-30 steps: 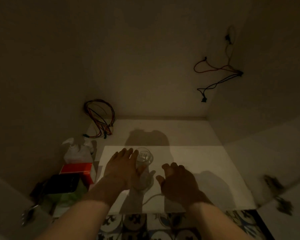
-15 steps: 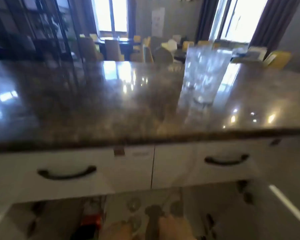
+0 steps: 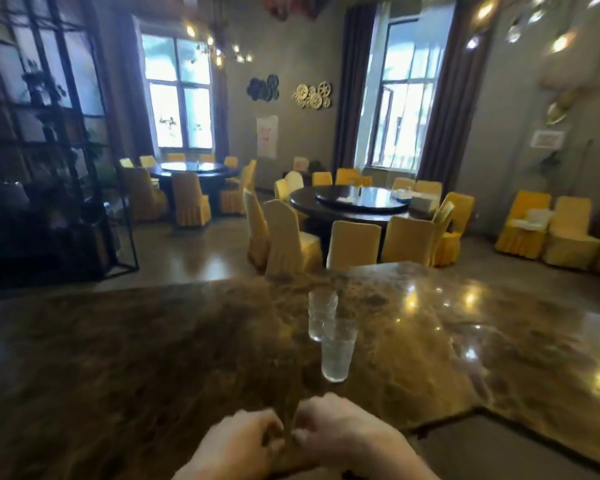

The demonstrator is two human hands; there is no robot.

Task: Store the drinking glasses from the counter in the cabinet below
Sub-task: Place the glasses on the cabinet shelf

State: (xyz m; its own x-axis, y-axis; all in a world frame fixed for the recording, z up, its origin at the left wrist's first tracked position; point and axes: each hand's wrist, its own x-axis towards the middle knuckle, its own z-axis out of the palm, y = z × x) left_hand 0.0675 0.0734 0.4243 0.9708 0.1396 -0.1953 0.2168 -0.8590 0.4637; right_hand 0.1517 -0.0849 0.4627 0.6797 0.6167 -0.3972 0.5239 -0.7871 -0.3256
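Observation:
Two clear drinking glasses stand upright on the brown marble counter (image 3: pixel 153 358). The nearer glass (image 3: pixel 336 351) is in the middle; the farther glass (image 3: pixel 321 311) stands just behind it and slightly left. My left hand (image 3: pixel 236 445) and my right hand (image 3: pixel 343 434) are side by side over the counter's near edge, a short way in front of the nearer glass. Both hands are blurred, their fingers curled loosely, and nothing is in them. The cabinet below is out of view.
The counter's right side steps back in a notch (image 3: pixel 499 427). Beyond the counter lies a dining room with round dark tables (image 3: pixel 354 202) and several yellow-covered chairs (image 3: pixel 291 237). A dark metal shelf frame (image 3: pixel 49 168) stands at the left.
One second ago my hands were inside the dim cabinet, the left one at a glass set on its floor. My view has risen above the counter, and both hands are empty over its edge.

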